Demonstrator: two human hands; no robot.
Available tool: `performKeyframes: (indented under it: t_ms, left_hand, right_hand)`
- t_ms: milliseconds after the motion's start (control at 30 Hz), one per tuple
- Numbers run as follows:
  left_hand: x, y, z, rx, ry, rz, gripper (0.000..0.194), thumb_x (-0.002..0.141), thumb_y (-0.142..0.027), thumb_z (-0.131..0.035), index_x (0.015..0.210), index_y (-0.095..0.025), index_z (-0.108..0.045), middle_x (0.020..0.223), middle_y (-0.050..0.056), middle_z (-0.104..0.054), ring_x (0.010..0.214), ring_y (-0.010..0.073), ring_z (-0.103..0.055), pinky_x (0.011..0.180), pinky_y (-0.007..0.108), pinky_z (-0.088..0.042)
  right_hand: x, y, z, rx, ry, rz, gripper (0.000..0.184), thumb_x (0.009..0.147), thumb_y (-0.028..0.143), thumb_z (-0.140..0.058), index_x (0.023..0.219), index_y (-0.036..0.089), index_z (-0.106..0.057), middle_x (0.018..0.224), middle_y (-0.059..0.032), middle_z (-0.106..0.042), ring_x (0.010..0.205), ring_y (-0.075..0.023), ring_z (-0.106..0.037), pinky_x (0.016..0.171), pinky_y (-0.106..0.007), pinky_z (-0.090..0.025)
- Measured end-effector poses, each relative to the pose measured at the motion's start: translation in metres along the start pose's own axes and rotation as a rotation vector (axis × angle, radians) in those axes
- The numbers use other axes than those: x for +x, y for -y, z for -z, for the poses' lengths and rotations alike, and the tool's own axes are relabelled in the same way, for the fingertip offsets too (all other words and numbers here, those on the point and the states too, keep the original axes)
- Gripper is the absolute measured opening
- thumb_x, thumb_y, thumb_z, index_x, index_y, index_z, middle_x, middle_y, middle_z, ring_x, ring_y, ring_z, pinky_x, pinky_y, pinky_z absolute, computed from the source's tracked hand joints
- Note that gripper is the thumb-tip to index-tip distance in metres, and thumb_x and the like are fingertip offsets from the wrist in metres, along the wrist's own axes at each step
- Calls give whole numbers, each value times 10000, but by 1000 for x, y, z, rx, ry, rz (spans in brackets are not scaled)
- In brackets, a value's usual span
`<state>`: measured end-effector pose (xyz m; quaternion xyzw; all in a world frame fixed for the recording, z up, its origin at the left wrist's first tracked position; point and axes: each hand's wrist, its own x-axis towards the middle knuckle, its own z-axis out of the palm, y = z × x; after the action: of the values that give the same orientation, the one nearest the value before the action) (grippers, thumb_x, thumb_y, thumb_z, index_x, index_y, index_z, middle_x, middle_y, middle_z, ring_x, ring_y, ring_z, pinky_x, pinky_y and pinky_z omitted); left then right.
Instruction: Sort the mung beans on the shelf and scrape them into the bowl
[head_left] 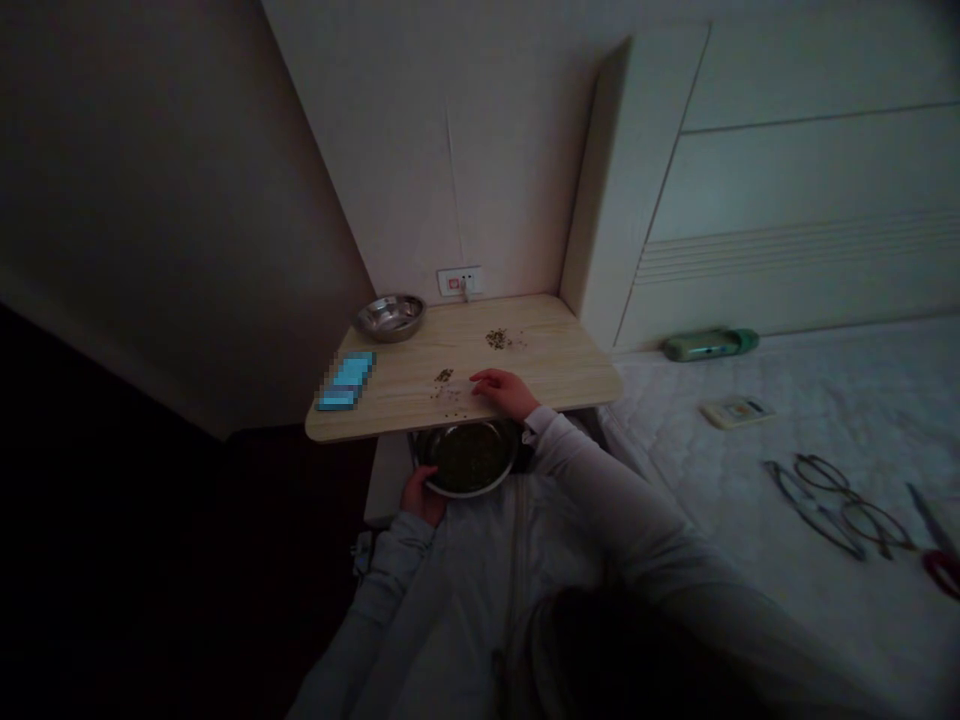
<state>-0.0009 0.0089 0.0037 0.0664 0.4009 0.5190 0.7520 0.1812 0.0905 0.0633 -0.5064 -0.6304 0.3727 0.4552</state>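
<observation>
My left hand (424,497) grips the near left rim of a metal bowl (480,489), thumb over the edge. Just under the tabletop's front edge, this bowl holds a dark mass whose kind I cannot make out. Over the wooden tabletop (397,410), my right hand (504,390) hovers or rests with fingers slightly bent and apart, nothing visible in them. Left of its fingertips lies a small pile of dark grains (444,376), with loose bits scattered toward the front edge. A larger pile of dark grains (496,339) sits farther back, pale bits beside it.
A shiny steel bowl (391,318) stands at the tabletop's back left, a blurred-out phone (346,382) in front of it. A wall socket (460,281) is behind. On the bed at right are a green bottle-like object (709,344), a pale device (737,411), eyeglasses (847,500) and red-handled scissors (941,572).
</observation>
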Motion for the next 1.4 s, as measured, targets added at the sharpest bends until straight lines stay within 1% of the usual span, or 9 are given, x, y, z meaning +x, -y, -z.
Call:
performKeyframes:
  t_ms: [167, 333, 500, 767, 867, 967, 1067, 1200, 1400]
  left_hand:
    - [-2, 0, -4, -54, -8, -5, 270, 618, -51, -428, 759, -147, -637, 618, 46, -670, 883, 210, -596, 852, 354, -429]
    - [-6, 0, -8, -73, 9, -3, 320, 629, -46, -414, 835, -155, -634, 626, 38, -672, 880, 210, -597, 851, 359, -426]
    - [-7, -1, -8, -55, 0, -7, 314, 632, -49, -415, 832, -143, -638, 630, 39, -674, 834, 205, -611, 847, 343, -428]
    - [-2, 1, -2, -62, 38, -1, 311, 621, -53, -426, 825, -144, -641, 659, 39, -677, 874, 214, -599, 847, 360, -426]
    - [-1, 1, -2, -59, 38, -20, 317, 621, -51, -422, 831, -150, -638, 669, 36, -678, 877, 210, -598, 847, 357, -426]
    - [-2, 0, -4, -65, 32, -1, 326, 618, -49, -418, 840, -151, -634, 675, 40, -678, 902, 214, -588, 844, 361, -428]
    - [-4, 0, -5, -65, 27, 4, 327, 602, -48, -431, 830, -162, -636, 666, 35, -677, 914, 213, -582, 847, 353, -427]
    - [-4, 0, -4, -69, 31, 15, 311, 594, -53, -437, 798, -168, -641, 655, 36, -675, 927, 211, -575, 859, 350, -418]
    - [0, 1, -1, -50, 56, -1, 320, 581, -65, -456, 819, -171, -640, 661, 37, -675, 969, 216, -552, 876, 355, -405]
  right_hand:
    - [-2, 0, 2, -67, 27, -9, 224, 700, 180, -488, 895, 166, -599, 722, -2, -644, 660, -98, -558, 676, -241, -421]
    - [-4, 4, 2, -71, 45, -32, 230, 691, 185, -490, 888, 154, -604, 723, -11, -642, 655, -99, -549, 650, -229, -409]
    - [-6, 9, 4, -93, 52, -48, 221, 670, 184, -498, 852, 152, -619, 693, 3, -633, 621, -90, -525, 622, -219, -392]
    - [-8, 11, 5, -47, 85, -83, 209, 643, 197, -501, 810, 158, -621, 622, 26, -609, 541, -73, -478, 573, -205, -372]
    - [-5, 9, 7, 41, 25, -83, 203, 644, 190, -490, 805, 158, -610, 634, 26, -611, 559, -74, -497, 605, -211, -391]
    - [4, 3, 9, 117, -129, -72, 211, 662, 193, -472, 834, 155, -588, 664, 16, -616, 623, -87, -536, 675, -232, -411]
    - [13, -3, 10, 51, -249, -71, 215, 673, 191, -464, 849, 153, -583, 680, 4, -618, 671, -104, -554, 708, -257, -421]
    - [17, -4, 7, -108, -248, -34, 223, 690, 180, -458, 870, 162, -588, 706, -3, -625, 700, -118, -562, 738, -279, -422]
    - [19, 4, 0, -252, -248, -61, 251, 708, 174, -439, 907, 157, -590, 748, -21, -634, 730, -131, -566, 742, -280, -422]
